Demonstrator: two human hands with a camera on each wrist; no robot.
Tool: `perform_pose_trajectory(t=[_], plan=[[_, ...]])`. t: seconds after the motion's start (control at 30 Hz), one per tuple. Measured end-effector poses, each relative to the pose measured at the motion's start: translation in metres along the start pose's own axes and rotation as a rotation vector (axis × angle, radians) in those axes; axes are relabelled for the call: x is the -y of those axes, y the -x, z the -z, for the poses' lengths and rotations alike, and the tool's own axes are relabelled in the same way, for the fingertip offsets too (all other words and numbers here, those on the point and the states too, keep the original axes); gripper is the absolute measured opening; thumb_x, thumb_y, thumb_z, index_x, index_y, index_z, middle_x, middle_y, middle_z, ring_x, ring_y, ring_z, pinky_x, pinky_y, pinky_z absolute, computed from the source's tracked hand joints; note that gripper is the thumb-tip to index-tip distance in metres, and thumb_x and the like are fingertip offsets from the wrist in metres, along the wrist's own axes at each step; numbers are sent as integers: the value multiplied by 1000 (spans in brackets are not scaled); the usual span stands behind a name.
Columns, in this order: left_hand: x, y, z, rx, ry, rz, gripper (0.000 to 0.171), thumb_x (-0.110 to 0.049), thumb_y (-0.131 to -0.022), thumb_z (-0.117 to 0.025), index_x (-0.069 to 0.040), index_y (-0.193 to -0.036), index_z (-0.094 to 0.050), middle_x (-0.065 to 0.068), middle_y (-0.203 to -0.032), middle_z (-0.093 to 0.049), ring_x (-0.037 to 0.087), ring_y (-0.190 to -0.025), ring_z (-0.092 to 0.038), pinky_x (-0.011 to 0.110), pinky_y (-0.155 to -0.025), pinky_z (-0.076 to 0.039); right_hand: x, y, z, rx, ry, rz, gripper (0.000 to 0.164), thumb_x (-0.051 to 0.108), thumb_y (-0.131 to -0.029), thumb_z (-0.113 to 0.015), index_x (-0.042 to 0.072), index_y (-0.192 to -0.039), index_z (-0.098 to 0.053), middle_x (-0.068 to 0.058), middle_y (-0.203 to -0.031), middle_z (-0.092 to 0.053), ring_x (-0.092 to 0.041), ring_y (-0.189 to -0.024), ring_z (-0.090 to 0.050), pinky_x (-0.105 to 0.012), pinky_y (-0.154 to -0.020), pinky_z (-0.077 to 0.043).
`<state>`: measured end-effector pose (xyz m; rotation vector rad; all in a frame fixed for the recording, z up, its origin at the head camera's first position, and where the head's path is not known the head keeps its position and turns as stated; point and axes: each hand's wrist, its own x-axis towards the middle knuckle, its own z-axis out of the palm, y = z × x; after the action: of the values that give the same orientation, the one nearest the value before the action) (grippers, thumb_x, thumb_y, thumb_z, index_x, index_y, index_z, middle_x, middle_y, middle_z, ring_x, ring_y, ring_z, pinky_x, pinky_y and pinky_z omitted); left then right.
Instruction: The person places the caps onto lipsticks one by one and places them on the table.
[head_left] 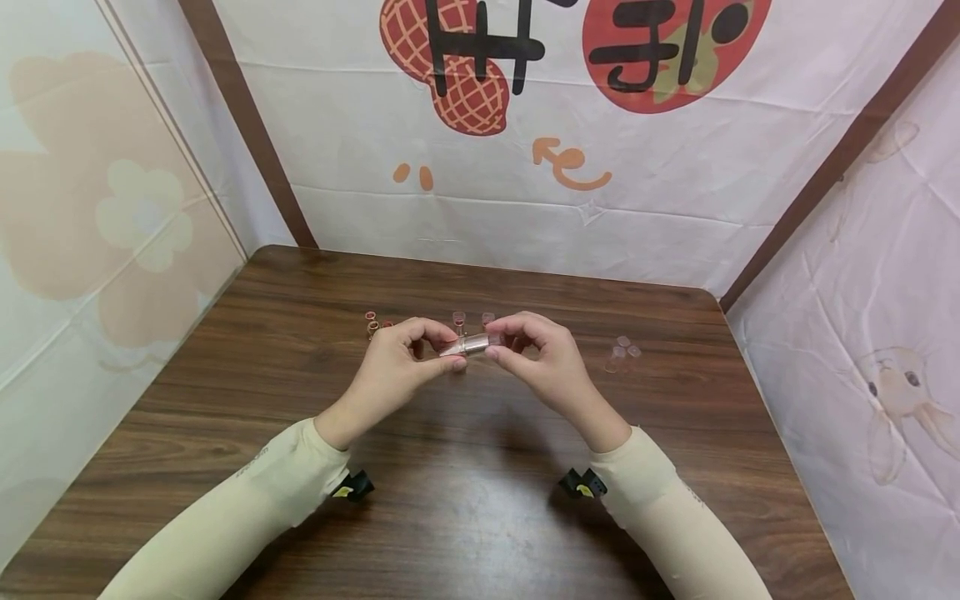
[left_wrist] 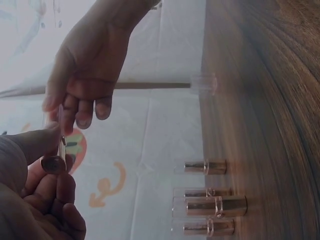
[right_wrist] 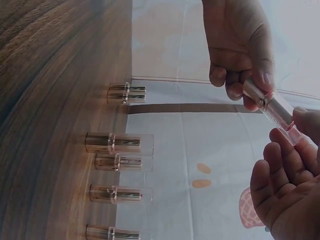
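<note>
A gold lipstick tube [head_left: 476,343] with a clear cap [right_wrist: 291,134] on one end is held level above the table between both hands. My left hand [head_left: 393,362] pinches its gold base between thumb and fingers. At the clear-cap end, my right hand [head_left: 546,358] pinches with thumb and forefinger. The right wrist view shows the tube slanting, its cap against the right fingers. Behind the hands stand several capped lipstick tubes [right_wrist: 120,142], upright, partly hidden by the hands in the head view.
Uncapped gold tubes [head_left: 372,326] stand at the back left of the wooden table [head_left: 465,500]. Several loose clear caps [head_left: 617,358] are to the right of my right hand. A printed cloth [head_left: 510,217] hangs behind the table, with more cloth at both sides.
</note>
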<state>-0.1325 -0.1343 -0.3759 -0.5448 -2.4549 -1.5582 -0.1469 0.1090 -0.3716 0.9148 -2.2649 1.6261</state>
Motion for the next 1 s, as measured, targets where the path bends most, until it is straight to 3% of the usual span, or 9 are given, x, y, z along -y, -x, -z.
perform_pose_trajectory(t=[0.17, 0.37, 0.53, 0.67, 0.83, 1.0], plan=[[2, -2, -3, 56, -70, -21, 25, -25, -80, -90, -25, -99, -73, -9, -88, -70, 14, -77, -58, 26, -63, -41, 2, -3, 0, 5, 27, 38, 23, 15, -89, -82, 12, -110, -75, 4, -94, -68, -14, -83, -60, -34, -73, -54], [10, -3, -1, 146, -181, -26, 36, -30, -81, -89, -26, -112, -71, -10, -104, -70, 11, -96, -61, 32, -72, -47, 3, -11, 5, -1, 135, 68, 24, 16, -90, -81, 11, -112, -73, 5, -96, -68, -13, -84, -61, -37, -73, -56], [19, 0, 9, 141, -224, 37, 36, -31, -86, -85, -21, -117, -70, -5, -108, -70, 18, -100, -62, 32, -74, -48, -2, -19, 8, 4, 288, 69, 24, 19, -90, -81, 11, -112, -73, 6, -98, -69, -19, -86, -62, -31, -73, -55], [25, 3, 19, 126, -241, 61, 32, -31, -89, -82, -21, -117, -70, -6, -108, -70, 17, -95, -62, 31, -72, -49, -10, -23, 8, 31, 384, 33, 24, 20, -90, -80, 11, -111, -73, 6, -95, -67, -23, -86, -62, -29, -72, -51], [28, 7, 29, 110, -235, 86, 30, -28, -89, -82, -21, -115, -70, -5, -107, -71, 16, -86, -62, 30, -68, -49, -19, -27, 6, 82, 471, -42, 23, 25, -92, -79, 14, -111, -73, 7, -96, -66, -16, -89, -62, -30, -76, -51], [29, 10, 37, 102, -234, 126, 28, -28, -90, -81, -20, -115, -70, -6, -108, -70, 18, -94, -63, 31, -73, -50, -32, -32, 0, 151, 532, -116, 19, 31, -93, -77, 19, -108, -73, 10, -99, -66, -11, -92, -62, -32, -83, -53]])
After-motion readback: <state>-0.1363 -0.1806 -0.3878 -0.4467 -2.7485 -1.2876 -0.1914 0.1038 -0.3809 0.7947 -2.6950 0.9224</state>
